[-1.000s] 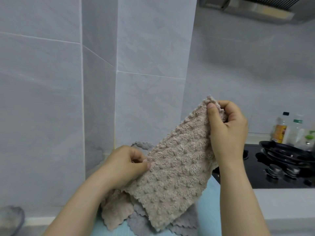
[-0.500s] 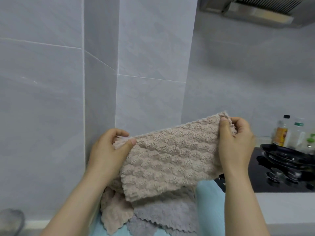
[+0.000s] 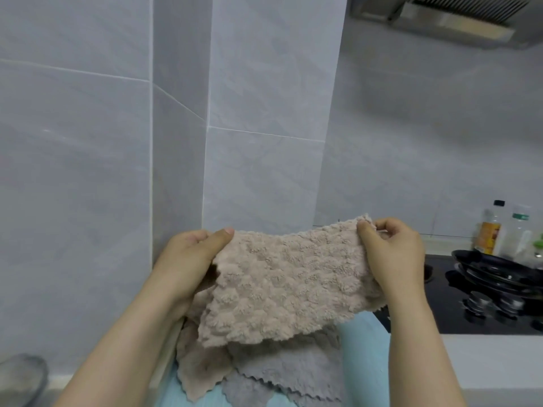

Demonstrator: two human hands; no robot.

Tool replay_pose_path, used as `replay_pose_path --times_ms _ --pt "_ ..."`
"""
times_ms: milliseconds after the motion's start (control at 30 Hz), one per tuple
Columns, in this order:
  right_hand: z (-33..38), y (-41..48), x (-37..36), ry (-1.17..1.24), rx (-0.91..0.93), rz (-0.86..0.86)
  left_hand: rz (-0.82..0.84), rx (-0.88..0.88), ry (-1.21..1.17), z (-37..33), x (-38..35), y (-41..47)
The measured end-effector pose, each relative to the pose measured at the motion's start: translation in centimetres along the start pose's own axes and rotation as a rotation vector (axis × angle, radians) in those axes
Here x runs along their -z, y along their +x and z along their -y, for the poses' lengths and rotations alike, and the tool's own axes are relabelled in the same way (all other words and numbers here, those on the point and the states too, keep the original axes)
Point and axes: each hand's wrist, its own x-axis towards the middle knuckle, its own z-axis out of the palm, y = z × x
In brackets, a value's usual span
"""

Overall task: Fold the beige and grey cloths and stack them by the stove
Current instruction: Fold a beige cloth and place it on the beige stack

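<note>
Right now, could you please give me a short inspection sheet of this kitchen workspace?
Surface: a light blue mat covers the counter beside the white countertop.
Job's things: one nubbly beige cloth is held up, stretched between both hands; another beige cloth and flat grey cloths lie below, unfolded.
Clutter: two bottles and a black pan on the black stove; a round grey object at lower left, too blurred to name.
Grippers: left hand and right hand each pinch a top corner.
Cables: nothing seen.
Surroundings: grey tiled walls, steel range hood.
</note>
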Motion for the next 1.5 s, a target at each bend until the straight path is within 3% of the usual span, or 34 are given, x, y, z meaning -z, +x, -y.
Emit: replay_pose_path --times_ms 133,367,567,767,1033,1167,1400,1500 --pt "2.1 -0.8 -0.1 0.068 -0.044 0.18 0.011 0.006 -0.089 -0.3 -0.4 -0.1" --pt "6.2 -3.7 -2.2 0.317 -0.034 0.658 0.019 -0.07 -0.103 -0.2 -0.8 -0.2" --pt "6.6 -4.5 -3.0 0.455 -0.087 0.865 0.026 -0.105 -0.116 -0.7 -1.1 -0.8" --pt "6.2 -4.3 -3.3 0.448 -0.025 0.869 0.012 -0.118 -0.094 -1.0 -1.2 -1.1" --pt "5.4 -4.2 -4.3 0.265 0.131 0.673 -0.123 -0.226 0.038 -1.2 -1.6 -1.2" --pt "5.3 -4.3 -4.6 0.258 0.169 0.705 -0.151 -0.259 0.101 -1.2 -1.5 -1.3" --pt "5.3 -4.4 -5.0 0.32 0.148 0.701 0.059 -0.154 0.02 -1.7 -1.5 -1.7" --pt "5.3 -4.5 -5.0 0.315 0.156 0.677 0.071 -0.159 0.048 -1.6 -1.4 -1.5"
